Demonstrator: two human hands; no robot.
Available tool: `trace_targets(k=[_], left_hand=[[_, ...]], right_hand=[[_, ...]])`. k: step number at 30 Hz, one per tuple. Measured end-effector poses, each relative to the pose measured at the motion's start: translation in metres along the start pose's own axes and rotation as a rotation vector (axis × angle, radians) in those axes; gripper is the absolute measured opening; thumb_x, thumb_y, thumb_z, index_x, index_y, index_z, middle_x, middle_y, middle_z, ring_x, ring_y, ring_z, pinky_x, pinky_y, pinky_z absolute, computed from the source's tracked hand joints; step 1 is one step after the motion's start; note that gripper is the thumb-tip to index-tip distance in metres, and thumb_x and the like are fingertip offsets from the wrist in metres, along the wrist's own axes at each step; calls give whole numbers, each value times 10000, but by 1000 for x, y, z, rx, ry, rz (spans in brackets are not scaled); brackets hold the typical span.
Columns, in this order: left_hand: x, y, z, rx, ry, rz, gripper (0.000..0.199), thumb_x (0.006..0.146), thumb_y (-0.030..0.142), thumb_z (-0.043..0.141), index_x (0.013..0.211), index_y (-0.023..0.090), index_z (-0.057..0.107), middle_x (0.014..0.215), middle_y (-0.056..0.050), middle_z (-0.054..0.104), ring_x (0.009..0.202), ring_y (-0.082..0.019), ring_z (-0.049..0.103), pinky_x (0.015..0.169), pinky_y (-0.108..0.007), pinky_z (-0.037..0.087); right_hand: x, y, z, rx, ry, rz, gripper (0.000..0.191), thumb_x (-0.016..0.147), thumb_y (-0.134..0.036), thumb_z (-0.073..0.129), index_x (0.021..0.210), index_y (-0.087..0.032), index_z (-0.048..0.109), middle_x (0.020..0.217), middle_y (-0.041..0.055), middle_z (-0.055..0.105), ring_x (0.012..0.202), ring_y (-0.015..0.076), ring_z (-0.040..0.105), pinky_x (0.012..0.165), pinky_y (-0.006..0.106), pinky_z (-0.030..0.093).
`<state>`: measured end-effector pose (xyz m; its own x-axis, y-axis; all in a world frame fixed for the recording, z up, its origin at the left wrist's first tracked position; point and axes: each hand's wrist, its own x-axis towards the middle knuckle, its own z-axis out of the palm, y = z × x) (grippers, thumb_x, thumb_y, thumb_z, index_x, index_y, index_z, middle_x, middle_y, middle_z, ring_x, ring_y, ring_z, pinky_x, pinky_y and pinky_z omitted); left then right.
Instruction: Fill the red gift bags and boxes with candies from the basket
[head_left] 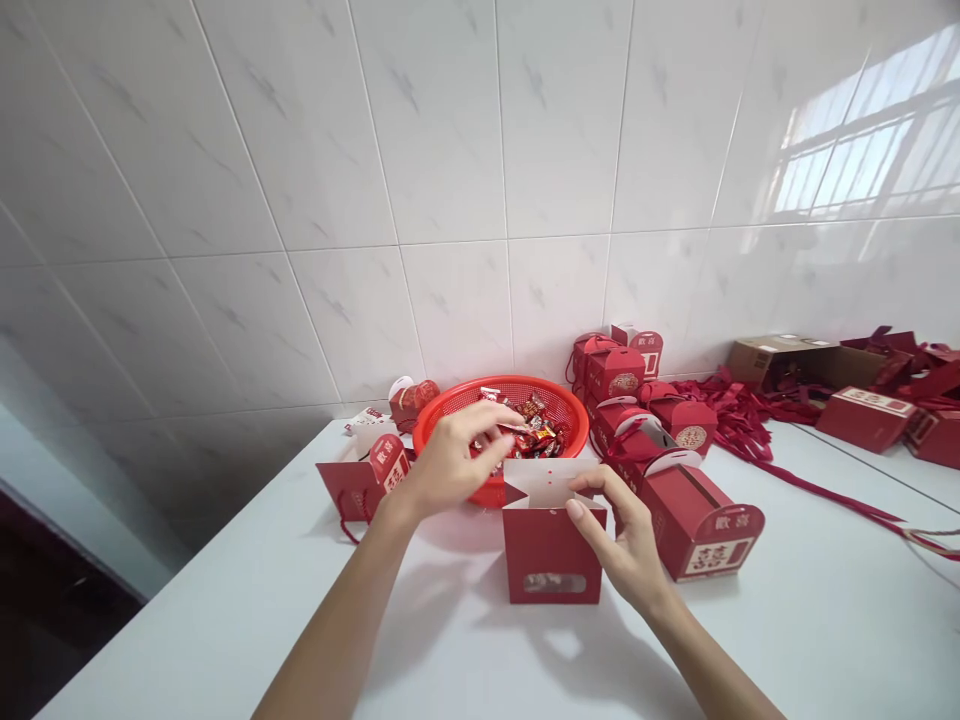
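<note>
A red gift box (553,560) with an oval window stands upright on the white table, its top flaps up. My right hand (619,525) pinches the box's upper right edge between thumb and fingers. Over the round red plastic basket (427,425), my left hand (459,455) is closed with its fingertips together on a small wrapped candy (516,428), partly hidden by the fingers. Many wrapped candies (541,440) lie in the basket. Something pale shows through the box's window, too small to name.
An open red box (356,487) stands at the left. Several red boxes (705,515) are grouped right of the basket. Dark red ribbons (739,420), a cardboard carton (795,355) and further red boxes (866,418) lie at the far right. A tiled wall rises behind the table.
</note>
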<state>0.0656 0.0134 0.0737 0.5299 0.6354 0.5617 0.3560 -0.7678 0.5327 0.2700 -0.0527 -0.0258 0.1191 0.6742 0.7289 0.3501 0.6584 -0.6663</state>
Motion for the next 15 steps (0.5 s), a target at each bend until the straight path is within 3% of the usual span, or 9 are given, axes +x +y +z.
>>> trace_targets(k=[2,3,6,8,9,11,15], left_hand=[[4,-20,-8,50,33,-142,242,903,265,522,1003,172,721,1053,-73,738,940,-208,682,799,-288,536],[7,-32,-12,96,-26,-230,255,895,274,515,986,163,727,1044,-78,744,942,-217,683,797,-287,531],[18,-63,-13,228,-447,-439,320,838,282,565,1078,156,734,1049,-74,756,978,-237,684,799,-266,513],[29,-79,-5,322,-753,-505,342,801,279,595,1098,195,744,1068,-45,760,994,-234,681,796,-245,500],[35,-85,2,348,-835,-519,346,772,267,618,1087,213,752,1065,-33,763,981,-232,683,784,-238,498],[45,-94,16,388,-910,-536,355,700,235,662,1039,233,770,1043,-28,770,942,-237,690,758,-241,503],[55,-107,42,485,-935,-578,307,633,204,676,918,197,789,1034,-104,767,912,-299,692,740,-312,525]], right_hand=[[0,0,0,-1,2,-7,72,926,-290,609,928,-218,610,862,19,635,790,177,612,722,276,480],[-1,0,1,0,4,-8,72,926,-290,611,927,-218,608,863,19,635,790,176,611,719,273,479],[-1,1,2,4,2,-4,72,930,-289,608,929,-217,606,866,20,636,792,174,609,711,264,480],[-2,2,2,6,2,-9,68,933,-284,605,931,-216,606,869,21,636,798,172,608,715,259,481],[-2,3,2,7,3,-13,65,933,-281,606,932,-216,605,872,21,636,800,171,607,717,257,481],[-2,3,2,6,2,-16,64,934,-279,605,937,-215,604,873,19,633,799,167,606,718,253,482],[-2,2,2,-9,-8,-21,70,938,-279,595,946,-210,607,875,22,639,806,169,616,723,255,488]])
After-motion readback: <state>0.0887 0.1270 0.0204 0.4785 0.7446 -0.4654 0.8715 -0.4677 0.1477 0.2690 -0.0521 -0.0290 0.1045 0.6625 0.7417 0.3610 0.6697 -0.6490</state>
